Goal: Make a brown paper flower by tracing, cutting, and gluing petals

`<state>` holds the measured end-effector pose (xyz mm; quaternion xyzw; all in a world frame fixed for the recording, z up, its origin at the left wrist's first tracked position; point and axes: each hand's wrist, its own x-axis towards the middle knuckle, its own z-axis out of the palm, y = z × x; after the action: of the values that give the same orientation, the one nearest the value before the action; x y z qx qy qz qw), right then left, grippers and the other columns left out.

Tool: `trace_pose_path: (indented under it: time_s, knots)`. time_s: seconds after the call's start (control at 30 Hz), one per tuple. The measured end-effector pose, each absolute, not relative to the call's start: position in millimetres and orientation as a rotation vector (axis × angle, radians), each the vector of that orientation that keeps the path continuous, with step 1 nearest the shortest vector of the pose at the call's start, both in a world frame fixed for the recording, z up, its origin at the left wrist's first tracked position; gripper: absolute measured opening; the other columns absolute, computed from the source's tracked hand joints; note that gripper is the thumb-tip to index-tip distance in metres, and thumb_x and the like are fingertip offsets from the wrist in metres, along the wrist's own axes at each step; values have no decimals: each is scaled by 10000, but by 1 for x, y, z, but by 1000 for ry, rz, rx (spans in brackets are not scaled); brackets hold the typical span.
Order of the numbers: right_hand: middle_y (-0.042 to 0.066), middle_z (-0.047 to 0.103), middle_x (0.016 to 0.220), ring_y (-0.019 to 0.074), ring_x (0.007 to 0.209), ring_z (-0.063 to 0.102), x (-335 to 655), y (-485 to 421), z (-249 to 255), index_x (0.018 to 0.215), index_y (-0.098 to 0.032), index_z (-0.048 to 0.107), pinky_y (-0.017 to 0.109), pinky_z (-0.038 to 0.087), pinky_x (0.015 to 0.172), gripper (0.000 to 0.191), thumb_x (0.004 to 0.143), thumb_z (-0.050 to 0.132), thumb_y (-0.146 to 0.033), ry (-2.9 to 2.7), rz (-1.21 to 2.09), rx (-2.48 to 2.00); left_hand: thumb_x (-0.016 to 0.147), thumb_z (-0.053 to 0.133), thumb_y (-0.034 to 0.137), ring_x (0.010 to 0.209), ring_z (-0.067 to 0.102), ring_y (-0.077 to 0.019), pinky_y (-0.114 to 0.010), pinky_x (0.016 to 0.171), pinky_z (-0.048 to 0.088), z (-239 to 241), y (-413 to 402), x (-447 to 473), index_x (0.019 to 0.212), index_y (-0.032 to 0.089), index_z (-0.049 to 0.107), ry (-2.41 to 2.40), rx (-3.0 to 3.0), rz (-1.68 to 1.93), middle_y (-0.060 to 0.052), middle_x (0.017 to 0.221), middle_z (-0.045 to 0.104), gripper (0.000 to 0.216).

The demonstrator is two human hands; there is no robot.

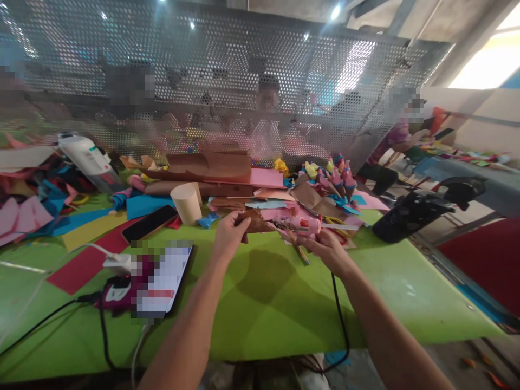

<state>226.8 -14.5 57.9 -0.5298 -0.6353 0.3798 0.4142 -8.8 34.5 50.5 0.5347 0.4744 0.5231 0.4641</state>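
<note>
Brown paper (259, 221) is pinched between thumb and fingers of the left hand (231, 234), held over the green table (264, 319). Pink glue gun (309, 225) is gripped in the right hand (328, 250), nose aimed at the paper; contact can't be told. Black cord (340, 311) is hung below that hand. Beige paper roll (187, 207) is stood left of the left hand, phone (149, 223) laid just beside it.

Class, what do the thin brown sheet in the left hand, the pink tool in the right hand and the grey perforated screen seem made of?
Thin brown sheet: probably matte paper or card, judging by its dull surface and bent shape.
Pink tool: likely smooth plastic, from its evenly coloured, rounded body; blur leaves the finish uncertain.
Grey perforated screen: apparently dull metal, from its regular holes.
</note>
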Motion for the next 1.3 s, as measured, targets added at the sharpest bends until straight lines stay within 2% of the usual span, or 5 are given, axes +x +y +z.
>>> trace_pose_path:
  time_s: [0.47,0.67,0.83,1.0,1.3]
  knots:
    - [-31,382,568,115,552,307,225,-16,60,624,-199,540,270,259,518,550,680,696,-724,-1571,986,-1356,770,620,267,355,439,-76,-200,389,330,54,32,-9,765,172,635,1218,1320,1258,68,488,521,96]
    - [-11,469,613,123,573,364,227,-15,55,718,-181,637,264,288,525,522,710,694,-699,-1569,1008,-1326,731,632,307,348,436,-73,-201,373,332,51,35,-11,756,174,635,1209,1288,1331,61,519,558,135]
    - [-18,425,579,117,551,341,227,-15,58,650,-187,600,269,262,508,538,705,692,-714,-1590,963,-1334,704,651,344,343,438,-77,-203,369,328,48,38,-12,745,176,646,1185,1261,1361,59,511,558,173]
    - [-4,492,609,128,570,378,227,-15,58,739,-181,669,271,280,518,514,708,707,-693,-1551,989,-1315,661,676,369,349,436,-72,-205,363,322,46,42,-15,709,173,644,1196,1154,1460,50,543,585,205]
    - [-3,507,583,123,554,385,236,-13,52,680,-179,672,275,280,510,509,650,775,-676,-1384,1048,-1290,629,744,407,373,447,-80,-218,364,347,43,49,-20,697,176,629,1196,1062,1508,44,554,587,267]
